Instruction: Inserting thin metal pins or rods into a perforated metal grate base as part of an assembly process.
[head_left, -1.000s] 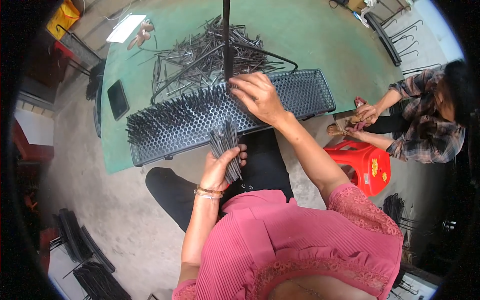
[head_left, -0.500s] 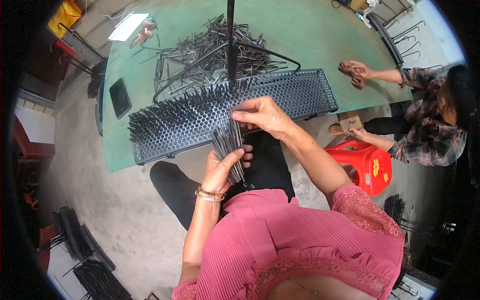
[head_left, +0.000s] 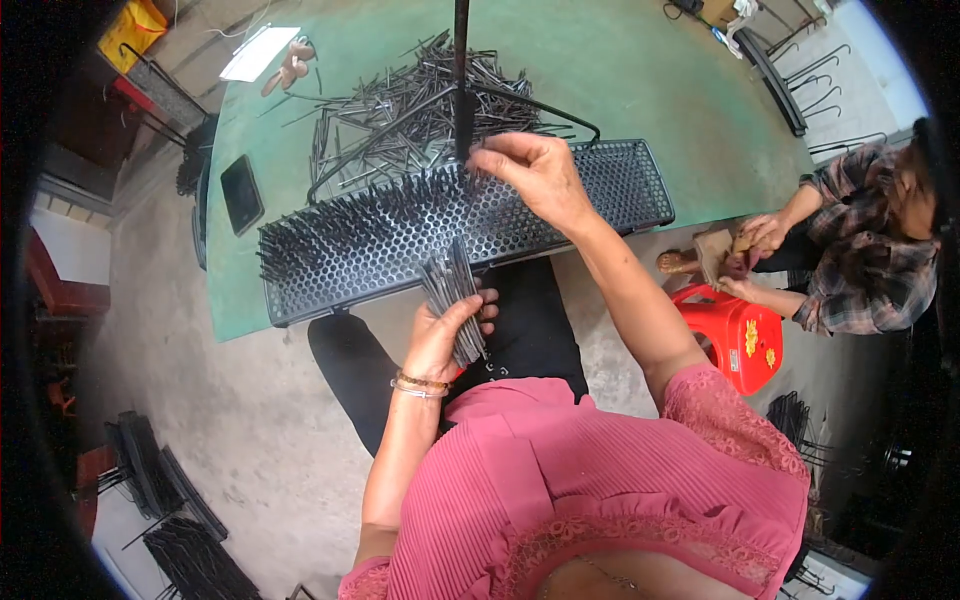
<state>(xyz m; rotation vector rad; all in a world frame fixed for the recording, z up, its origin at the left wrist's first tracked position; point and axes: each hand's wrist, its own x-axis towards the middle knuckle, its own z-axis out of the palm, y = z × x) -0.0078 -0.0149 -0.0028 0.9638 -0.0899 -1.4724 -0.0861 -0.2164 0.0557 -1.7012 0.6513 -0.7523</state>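
My left hand (head_left: 447, 335) is closed round a bundle of thin dark rods (head_left: 450, 285), held upright in front of the tray's near edge. A long black perforated tray (head_left: 560, 222) lies along the table edge, with several rows of dark rods (head_left: 340, 225) standing in the holes of its left and far part. Over the far side of the tray, at the right end of the standing rods, is my right hand (head_left: 540, 180). Its thumb and fingers are pinched together beside a black upright post (head_left: 461, 70); what sits between the fingertips is blurred and hidden.
Behind the tray, a heap of loose rods (head_left: 430, 95) covers part of the green table (head_left: 620, 60). A phone (head_left: 240, 195) lies at the left. On the right, a co-worker (head_left: 860, 235) handles something brownish near a red stool (head_left: 735, 335). Dark racks (head_left: 200, 555) stand lower left.
My right hand has moved up and away from the bundle to the tray's far side. My left hand keeps the bundle almost still. The co-worker's hands have come together lower down.
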